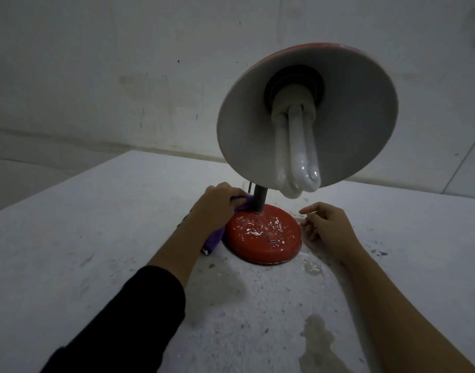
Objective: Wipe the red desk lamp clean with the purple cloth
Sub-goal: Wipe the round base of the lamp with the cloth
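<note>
The red desk lamp stands on a white table, its round red base speckled with white flakes. A dark stem rises from the base to the tilted shade, whose pale inside and white tube bulb face me. My left hand grips the purple cloth and presses it against the foot of the stem; more cloth hangs under my wrist beside the base. My right hand hovers just right of the base with fingers loosely curled, holding nothing.
The white table is dusty, with dark specks and a damp stain near the front right. A white wall rises close behind the table's far edge. The shade overhangs the space above my right hand.
</note>
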